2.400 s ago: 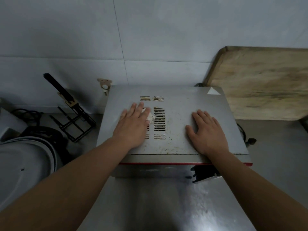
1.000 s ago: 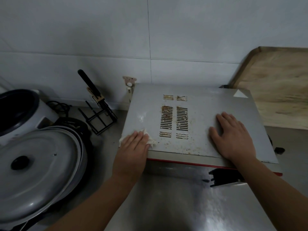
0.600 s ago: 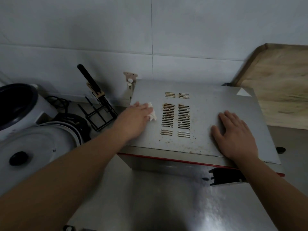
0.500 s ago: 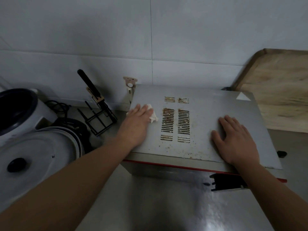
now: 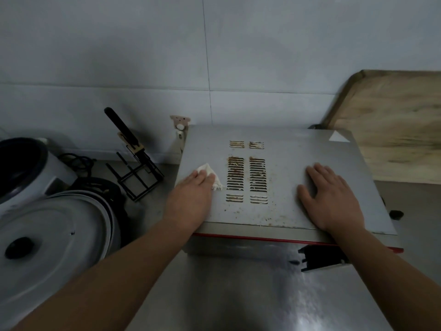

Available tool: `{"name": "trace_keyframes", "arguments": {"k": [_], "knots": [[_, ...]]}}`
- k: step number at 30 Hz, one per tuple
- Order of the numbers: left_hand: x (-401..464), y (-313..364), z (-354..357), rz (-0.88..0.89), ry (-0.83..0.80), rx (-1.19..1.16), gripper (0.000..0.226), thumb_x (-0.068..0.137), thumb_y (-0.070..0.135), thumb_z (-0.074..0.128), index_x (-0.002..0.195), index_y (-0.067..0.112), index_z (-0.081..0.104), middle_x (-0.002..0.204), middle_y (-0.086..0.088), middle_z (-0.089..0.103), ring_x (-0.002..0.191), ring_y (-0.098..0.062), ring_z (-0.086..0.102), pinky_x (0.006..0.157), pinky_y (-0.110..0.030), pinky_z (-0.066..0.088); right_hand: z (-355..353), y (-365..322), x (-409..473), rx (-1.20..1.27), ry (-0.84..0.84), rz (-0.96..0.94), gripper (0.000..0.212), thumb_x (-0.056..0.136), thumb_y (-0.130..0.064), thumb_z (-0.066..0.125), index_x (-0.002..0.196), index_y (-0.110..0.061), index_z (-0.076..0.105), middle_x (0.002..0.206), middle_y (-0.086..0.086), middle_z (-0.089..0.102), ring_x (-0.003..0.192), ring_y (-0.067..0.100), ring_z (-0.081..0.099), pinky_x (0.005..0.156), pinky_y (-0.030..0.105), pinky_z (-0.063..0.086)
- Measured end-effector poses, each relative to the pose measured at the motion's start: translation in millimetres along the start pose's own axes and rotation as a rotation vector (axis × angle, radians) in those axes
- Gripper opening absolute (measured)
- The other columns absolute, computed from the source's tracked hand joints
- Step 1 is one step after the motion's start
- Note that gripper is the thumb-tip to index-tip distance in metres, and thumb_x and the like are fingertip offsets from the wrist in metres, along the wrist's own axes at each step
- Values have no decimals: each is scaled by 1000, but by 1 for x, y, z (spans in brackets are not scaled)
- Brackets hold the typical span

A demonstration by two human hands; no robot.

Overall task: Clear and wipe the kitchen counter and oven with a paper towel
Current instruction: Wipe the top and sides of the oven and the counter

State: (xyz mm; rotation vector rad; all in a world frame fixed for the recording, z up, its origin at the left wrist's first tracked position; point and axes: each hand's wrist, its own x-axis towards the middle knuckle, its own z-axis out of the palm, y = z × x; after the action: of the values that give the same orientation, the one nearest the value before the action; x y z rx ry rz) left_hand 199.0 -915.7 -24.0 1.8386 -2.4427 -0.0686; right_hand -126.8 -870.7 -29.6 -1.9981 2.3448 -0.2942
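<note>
Crumpled white paper towel [image 5: 210, 174] — pressed flat under left hand [image 5: 191, 199], fingers straight — on grey, crumb-speckled metal oven top [image 5: 284, 149]; right hand [image 5: 331, 199] rests open, holding nothing.

Two bare forearms seen from above, no sleeves worn; left hand [image 5: 191, 197] and right hand [image 5: 333, 199] ungloved; no rings, watch or wristbands seen; short fingernails shown

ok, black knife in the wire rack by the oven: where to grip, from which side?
Judging by its pose, grip the black handle of the knife, coming from above and the left: it sticks up free, tilted left, while the lower part sits in the wire rack.
</note>
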Motion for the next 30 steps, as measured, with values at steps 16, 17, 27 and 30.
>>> {"name": "trace_keyframes", "arguments": {"k": [16, 17, 27, 30], "knots": [[97, -15, -11, -14, 82, -13, 36, 95, 9, 42, 123, 15, 63, 123, -11, 65, 112, -27, 60, 97, -41, 49, -4, -2, -2, 3, -30, 17, 69, 96, -63, 27, 155, -27, 24, 162, -5, 20, 149, 11, 13, 121, 32, 8], [110, -14, -13, -23, 80, -23, 35, 95, 8, 41, 122, 14, 63, 121, -12, 65, 109, -28, 60, 95, -42, 49, -4, -2, -2, 6, -30, 19, 69, 96, -63, 28, 155, -27, 24, 162, -5, 20, 149, 10, 12, 121, 31, 7], [191, -14, -17, -164, 78, -39, 34, 97, 5, 41, 118, 12, 68, 118, -14, 68, 107, -31, 63, 94, -39, 46, -3, -1, -2, 26, -22, 20, 69, 95, -64, 27, 155, -28, 26, 162, -7, 21, 149, 8, 12, 119, 28, 3], [176, -20, -10, -122, 133, -78, 37, 99, 6, 42, 127, 12, 64, 127, -17, 63, 115, -33, 59, 99, -41, 43, -3, 0, -2, 26, -18, 19, 70, 95, -65, 25, 154, -29, 26, 162, -7, 21, 149, 7, 12, 119, 28, 4]]}}
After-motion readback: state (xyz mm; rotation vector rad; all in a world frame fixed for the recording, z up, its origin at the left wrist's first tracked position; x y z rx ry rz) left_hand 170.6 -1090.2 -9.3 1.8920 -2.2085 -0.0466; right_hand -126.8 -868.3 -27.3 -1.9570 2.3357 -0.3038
